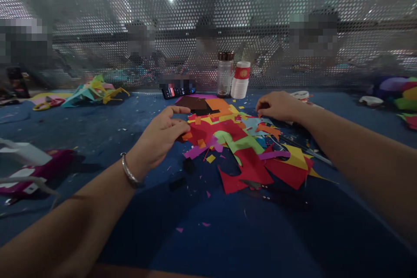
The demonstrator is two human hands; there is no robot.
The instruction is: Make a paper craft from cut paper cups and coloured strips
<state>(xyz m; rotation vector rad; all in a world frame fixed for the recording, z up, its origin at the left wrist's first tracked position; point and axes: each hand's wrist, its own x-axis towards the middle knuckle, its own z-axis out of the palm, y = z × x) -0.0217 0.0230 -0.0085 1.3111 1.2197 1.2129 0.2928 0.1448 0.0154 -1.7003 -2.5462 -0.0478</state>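
A loose heap of coloured paper scraps lies in front of me, with red paper (252, 165), a light green cut piece (241, 143) and orange paper (218, 106) among them. My left hand (159, 137), a silver bangle on its wrist, is at the heap's left edge. Its index finger and thumb are stretched out and apart, near small orange pieces (201, 143). Over the far right side of the heap, my right hand (276, 106) has its fingers curled down. Whatever is at its fingertips is hidden. Light blue scraps (256, 126) lie just below it.
Behind the heap stand a phone (178, 90), a clear bottle (224, 76) and stacked paper cups (239, 87) against a perforated metal screen (182, 52). Yellow-handled scissors (44, 105) and folded paper (87, 91) lie far left. A purple device with a cable (39, 171) is nearer left.
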